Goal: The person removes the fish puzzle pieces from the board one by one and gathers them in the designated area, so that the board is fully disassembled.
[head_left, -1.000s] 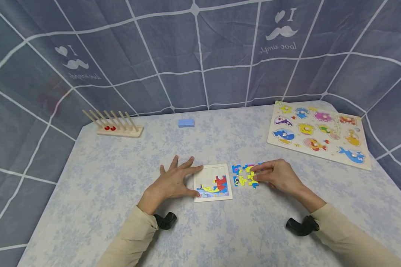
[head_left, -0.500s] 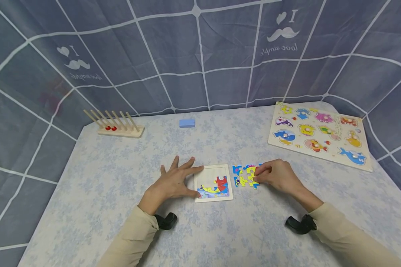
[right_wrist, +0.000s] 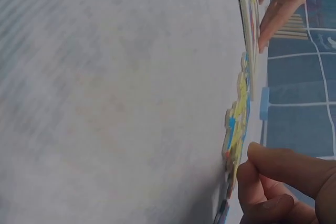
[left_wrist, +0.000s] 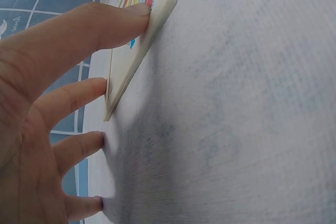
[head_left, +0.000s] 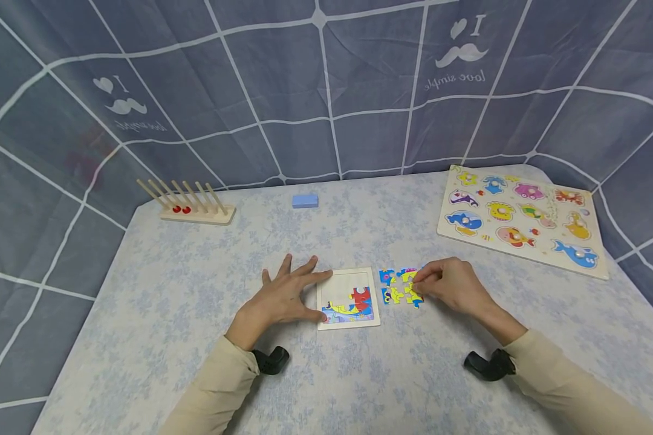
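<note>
A small wooden puzzle tray (head_left: 376, 305) lies at mid-table, its lower part and right side filled with blue, yellow and red jigsaw pieces (head_left: 354, 309). My left hand (head_left: 280, 297) is spread beside it; thumb and index fingertips rest on the tray's left border, as the left wrist view also shows. Right of the tray lies a cluster of loose blue and yellow jigsaw pieces (head_left: 395, 295). My right hand (head_left: 450, 284) bends over the cluster's right side, thumb and index finger pinching a yellow puzzle piece (right_wrist: 234, 174) there. The fingertips hide part of that piece.
At the back left stands a wooden peg rack (head_left: 196, 215) with red beads. A blue block (head_left: 305, 201) lies at the back middle. A knobbed sea-animal puzzle board (head_left: 522, 217) occupies the back right. A grey-blue curtain (head_left: 359, 72) hangs behind the table.
My right thumb and index finger have drawn together on the puzzle piece at the cluster's right side. The left hand and the tray keep their places.
</note>
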Action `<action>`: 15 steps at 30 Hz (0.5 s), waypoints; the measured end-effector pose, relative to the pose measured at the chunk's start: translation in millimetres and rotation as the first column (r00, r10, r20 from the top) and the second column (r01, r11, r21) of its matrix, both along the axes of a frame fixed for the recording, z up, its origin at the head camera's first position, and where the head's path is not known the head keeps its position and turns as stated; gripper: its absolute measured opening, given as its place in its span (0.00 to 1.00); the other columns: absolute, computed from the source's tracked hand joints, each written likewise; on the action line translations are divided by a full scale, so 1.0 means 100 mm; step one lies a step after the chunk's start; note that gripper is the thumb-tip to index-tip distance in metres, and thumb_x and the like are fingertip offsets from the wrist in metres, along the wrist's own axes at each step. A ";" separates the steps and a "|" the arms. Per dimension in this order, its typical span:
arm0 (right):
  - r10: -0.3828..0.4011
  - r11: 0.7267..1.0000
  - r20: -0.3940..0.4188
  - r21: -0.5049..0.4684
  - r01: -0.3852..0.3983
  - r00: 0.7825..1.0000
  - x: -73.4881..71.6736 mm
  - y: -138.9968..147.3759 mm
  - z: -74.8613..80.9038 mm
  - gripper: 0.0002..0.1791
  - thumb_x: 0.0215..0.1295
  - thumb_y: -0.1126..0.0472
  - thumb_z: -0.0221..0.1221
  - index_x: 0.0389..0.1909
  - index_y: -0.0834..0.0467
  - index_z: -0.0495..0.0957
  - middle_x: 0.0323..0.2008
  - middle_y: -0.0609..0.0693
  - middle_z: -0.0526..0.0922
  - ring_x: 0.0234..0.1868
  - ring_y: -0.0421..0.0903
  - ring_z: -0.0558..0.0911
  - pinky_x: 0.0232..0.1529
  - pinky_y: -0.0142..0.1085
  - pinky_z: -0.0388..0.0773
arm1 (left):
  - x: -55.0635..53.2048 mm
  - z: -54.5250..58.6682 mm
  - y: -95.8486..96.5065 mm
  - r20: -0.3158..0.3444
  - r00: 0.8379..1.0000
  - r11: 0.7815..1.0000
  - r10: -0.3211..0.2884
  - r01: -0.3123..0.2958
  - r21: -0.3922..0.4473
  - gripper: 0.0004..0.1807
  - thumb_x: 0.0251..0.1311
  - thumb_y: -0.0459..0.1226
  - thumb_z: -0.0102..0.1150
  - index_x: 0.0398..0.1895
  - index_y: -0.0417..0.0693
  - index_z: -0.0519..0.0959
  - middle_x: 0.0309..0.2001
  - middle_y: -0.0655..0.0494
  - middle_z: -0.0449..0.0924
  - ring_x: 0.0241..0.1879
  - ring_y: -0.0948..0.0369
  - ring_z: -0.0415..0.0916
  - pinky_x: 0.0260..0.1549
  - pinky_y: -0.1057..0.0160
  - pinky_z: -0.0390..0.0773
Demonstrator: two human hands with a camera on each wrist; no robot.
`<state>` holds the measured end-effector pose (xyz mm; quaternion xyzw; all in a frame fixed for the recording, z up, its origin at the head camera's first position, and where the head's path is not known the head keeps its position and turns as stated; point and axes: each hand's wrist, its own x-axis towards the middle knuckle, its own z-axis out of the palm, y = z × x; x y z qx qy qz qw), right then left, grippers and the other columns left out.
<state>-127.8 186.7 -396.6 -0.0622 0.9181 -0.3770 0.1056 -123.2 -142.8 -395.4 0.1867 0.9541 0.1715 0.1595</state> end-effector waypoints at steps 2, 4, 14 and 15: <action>-0.002 1.000 -0.005 0.003 0.002 1.000 -0.01 -0.04 0.00 0.04 0.56 0.61 0.69 0.30 0.57 0.86 0.21 0.45 0.82 0.25 0.42 0.76 0.27 0.34 0.69 | 0.00 -0.01 0.00 0.002 1.000 1.000 0.002 -0.002 0.001 0.46 0.44 0.57 0.76 0.70 0.65 0.70 0.76 0.53 0.53 0.74 0.34 0.36 0.56 0.18 0.38; 0.000 1.000 -0.012 0.002 0.000 1.000 -0.02 -0.09 0.00 0.03 0.56 0.62 0.69 0.30 0.57 0.86 0.21 0.45 0.81 0.24 0.42 0.75 0.26 0.33 0.68 | 0.00 -0.01 -0.01 0.002 1.000 1.000 0.004 -0.004 0.002 0.46 0.43 0.57 0.76 0.70 0.65 0.70 0.76 0.53 0.53 0.74 0.34 0.36 0.56 0.18 0.38; 0.138 0.988 -0.017 -0.071 -0.139 0.990 -0.04 -0.49 -0.04 0.08 0.54 0.65 0.69 0.37 0.58 0.87 0.25 0.45 0.79 0.24 0.42 0.72 0.25 0.31 0.66 | 0.00 -0.02 0.00 -0.002 1.000 1.000 -0.001 0.001 0.006 0.46 0.43 0.56 0.76 0.70 0.65 0.70 0.76 0.53 0.53 0.74 0.33 0.36 0.55 0.18 0.39; 0.156 0.985 -0.020 -0.069 -0.157 0.988 -0.04 -0.53 -0.05 0.09 0.54 0.65 0.69 0.38 0.58 0.87 0.25 0.44 0.78 0.25 0.42 0.72 0.26 0.31 0.67 | 0.00 -0.02 0.00 -0.002 1.000 1.000 -0.001 0.001 0.007 0.46 0.43 0.56 0.76 0.70 0.65 0.70 0.76 0.52 0.53 0.74 0.33 0.36 0.55 0.18 0.39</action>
